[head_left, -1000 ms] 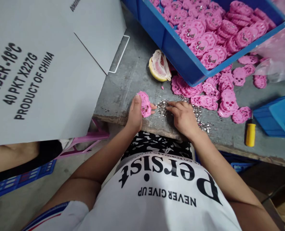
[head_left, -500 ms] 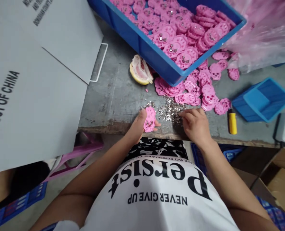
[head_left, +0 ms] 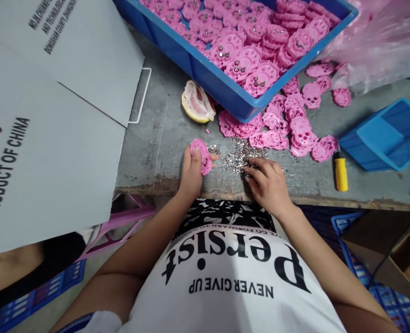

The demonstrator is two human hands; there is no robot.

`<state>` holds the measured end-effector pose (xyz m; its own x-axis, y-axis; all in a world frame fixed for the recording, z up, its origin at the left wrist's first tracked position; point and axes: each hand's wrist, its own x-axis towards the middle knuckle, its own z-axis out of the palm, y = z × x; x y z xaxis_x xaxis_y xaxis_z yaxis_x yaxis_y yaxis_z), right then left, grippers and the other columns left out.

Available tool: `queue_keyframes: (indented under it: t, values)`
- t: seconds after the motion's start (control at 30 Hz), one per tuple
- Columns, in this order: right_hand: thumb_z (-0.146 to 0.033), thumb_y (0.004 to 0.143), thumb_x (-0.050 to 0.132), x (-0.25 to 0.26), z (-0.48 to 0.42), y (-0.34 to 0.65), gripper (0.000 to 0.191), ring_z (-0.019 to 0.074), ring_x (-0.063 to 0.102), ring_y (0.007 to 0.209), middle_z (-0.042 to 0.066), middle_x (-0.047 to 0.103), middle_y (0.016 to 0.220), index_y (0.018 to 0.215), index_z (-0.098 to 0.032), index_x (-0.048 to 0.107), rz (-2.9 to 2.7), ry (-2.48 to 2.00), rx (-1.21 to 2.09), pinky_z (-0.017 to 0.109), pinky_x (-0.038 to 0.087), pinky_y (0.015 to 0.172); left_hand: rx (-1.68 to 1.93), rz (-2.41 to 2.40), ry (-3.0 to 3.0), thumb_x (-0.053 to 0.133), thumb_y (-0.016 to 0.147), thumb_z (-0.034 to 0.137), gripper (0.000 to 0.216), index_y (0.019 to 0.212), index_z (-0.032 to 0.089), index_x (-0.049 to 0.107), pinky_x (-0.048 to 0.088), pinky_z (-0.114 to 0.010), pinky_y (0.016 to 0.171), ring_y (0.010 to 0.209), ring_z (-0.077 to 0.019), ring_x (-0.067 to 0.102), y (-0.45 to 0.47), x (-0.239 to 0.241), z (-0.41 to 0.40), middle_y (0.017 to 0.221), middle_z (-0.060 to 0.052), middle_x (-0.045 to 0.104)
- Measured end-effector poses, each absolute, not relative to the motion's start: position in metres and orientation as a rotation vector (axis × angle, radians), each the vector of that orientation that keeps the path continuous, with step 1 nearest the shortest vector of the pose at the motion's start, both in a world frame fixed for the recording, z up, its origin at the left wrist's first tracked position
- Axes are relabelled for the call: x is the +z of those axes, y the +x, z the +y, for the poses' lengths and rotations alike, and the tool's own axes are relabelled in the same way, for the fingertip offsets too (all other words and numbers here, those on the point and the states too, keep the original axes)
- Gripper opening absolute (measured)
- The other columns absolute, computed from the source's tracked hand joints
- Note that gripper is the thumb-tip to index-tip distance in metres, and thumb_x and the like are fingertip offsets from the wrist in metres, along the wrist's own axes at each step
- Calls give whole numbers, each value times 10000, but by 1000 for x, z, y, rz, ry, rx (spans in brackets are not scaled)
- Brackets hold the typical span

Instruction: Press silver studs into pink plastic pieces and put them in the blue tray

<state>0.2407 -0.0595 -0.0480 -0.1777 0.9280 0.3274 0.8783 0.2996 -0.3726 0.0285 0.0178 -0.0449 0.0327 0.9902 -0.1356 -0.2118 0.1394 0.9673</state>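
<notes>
A pink plastic part (head_left: 205,157) with a scalloped edge and holes is in my left hand (head_left: 191,173), held under the thumb with some fingers behind it. My right hand (head_left: 269,185) rests at a loose heap of small shiny metal pieces (head_left: 237,159), its bent fingers a little apart and touching the near right side of the heap. I cannot make out any piece between its fingertips. Beyond the heap, more pink parts (head_left: 302,132) lie piled on the grey worktable (head_left: 149,157).
A large blue bin (head_left: 222,88) full of pink parts stands at the back. Left of it lie a cut citrus fruit (head_left: 198,104) and a big printed carton (head_left: 62,138). On the right are a yellow-handled tool (head_left: 341,175), a small blue bin (head_left: 371,145) and clear plastic wrapping (head_left: 374,60).
The pink part has tilted in my left hand, the thumb now lying across it. My right hand has shifted left along the metal pieces, its fingers spreading slightly. The view has shifted a little.
</notes>
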Motion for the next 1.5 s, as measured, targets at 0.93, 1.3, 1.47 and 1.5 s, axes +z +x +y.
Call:
queue_keyframes:
  t: [0.93,1.3,1.47,1.5]
  values:
    - [-193,984,562,-44,-69,221,230,288,598,1114,125,717,1213,1141,-216,729,-2101,-1449,202,498,520,942,1131,955,923,532,904,733,544,1134,241,508,580,-407,848,929,-248,733,43,-38,11,922,-64,736]
    - [-187,985,561,-41,-73,216,223,275,609,1069,108,742,1149,1117,-219,738,-2105,-1423,229,473,523,913,1261,977,813,511,983,579,358,1125,255,453,523,-388,974,971,-208,712,56,-56,21,998,-56,714]
    - [-204,997,543,-46,-72,213,244,278,600,1075,116,741,1157,1141,-216,740,-2123,-1434,251,475,518,910,1338,1080,993,505,973,615,434,1232,268,467,465,-371,1061,1060,-193,688,47,-66,33,1094,-59,718]
    - [-206,998,539,-47,-71,212,251,284,596,1085,121,736,1173,1152,-212,738,-2121,-1458,233,480,516,914,1314,1095,991,498,974,617,454,1271,276,452,452,-373,1083,1109,-191,678,46,-66,32,1140,-64,712]
